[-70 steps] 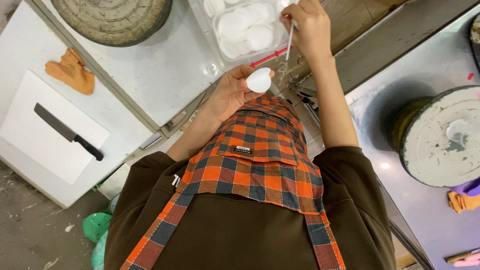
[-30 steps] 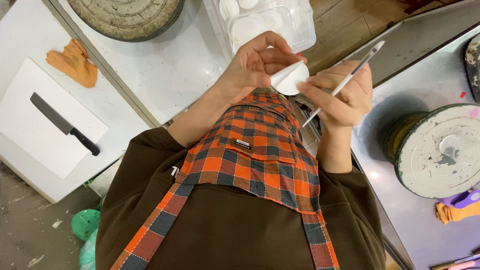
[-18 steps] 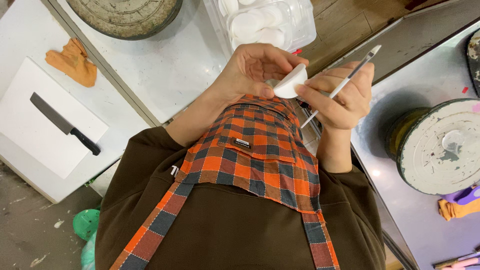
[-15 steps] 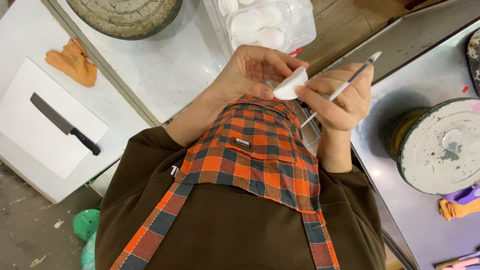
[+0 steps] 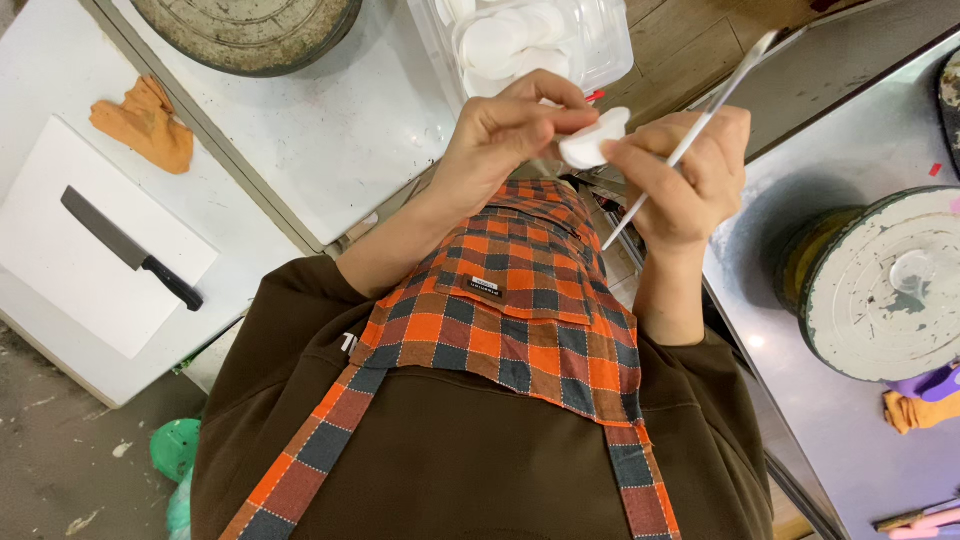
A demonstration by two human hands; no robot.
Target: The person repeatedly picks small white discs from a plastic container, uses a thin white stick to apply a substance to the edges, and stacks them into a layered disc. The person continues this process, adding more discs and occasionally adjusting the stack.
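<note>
A clear plastic container (image 5: 600,45) sits at the top of the view on the white table (image 5: 330,130), packed with round white pieces. A small rectangular white label (image 5: 486,286) with dark print is sewn on the chest pocket of the orange-and-navy checked apron (image 5: 500,330).

Black knife (image 5: 130,260) on white board (image 5: 70,270); orange cloth (image 5: 145,125) nearby.
</note>
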